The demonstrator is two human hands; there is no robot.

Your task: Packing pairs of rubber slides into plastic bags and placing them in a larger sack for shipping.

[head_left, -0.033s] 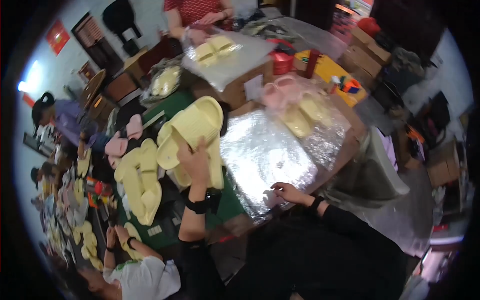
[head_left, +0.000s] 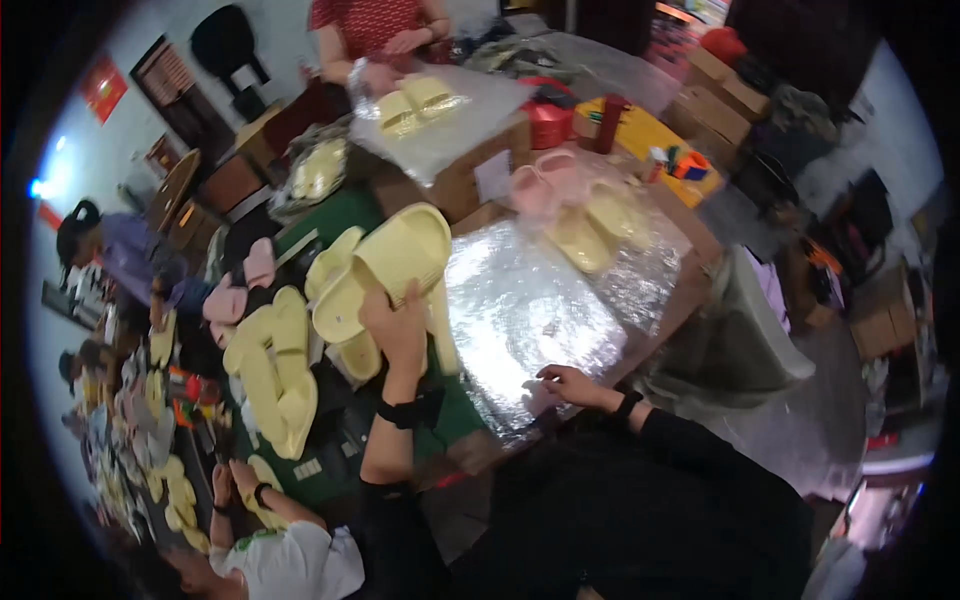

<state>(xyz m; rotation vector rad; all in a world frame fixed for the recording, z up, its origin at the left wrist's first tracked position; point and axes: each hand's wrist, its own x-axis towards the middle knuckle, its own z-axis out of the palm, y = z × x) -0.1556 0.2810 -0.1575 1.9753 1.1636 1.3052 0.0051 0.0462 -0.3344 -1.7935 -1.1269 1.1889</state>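
A pale yellow slipper (head_left: pixel 405 250) is gripped by my left hand (head_left: pixel 397 330), tilted above other yellow slippers on the green tabletop (head_left: pixel 440 425). My right hand (head_left: pixel 572 386), fingers curled together in a pinch, is at the near edge of a clear plastic bag (head_left: pixel 530 300) that lies flat and shiny. Further right, plastic wrap covers a yellow pair of slippers (head_left: pixel 582 240) and a pink pair (head_left: pixel 548 178). Left of my left hand lies a stack of yellow slippers (head_left: pixel 275 370).
Across the table a person in red (head_left: pixel 375 35) handles bagged yellow slippers (head_left: pixel 415 105) on a cardboard box (head_left: pixel 480 165). Pink slippers (head_left: pixel 240 285) lie at the left. A person in white (head_left: pixel 290 560) works at lower left. A yellow tray (head_left: pixel 640 140) stands at the back right.
The slipper in my left hand has lifted and turned, moving apart from the slippers beneath it. My right hand stays by the plastic bag. The whole view has shifted slightly.
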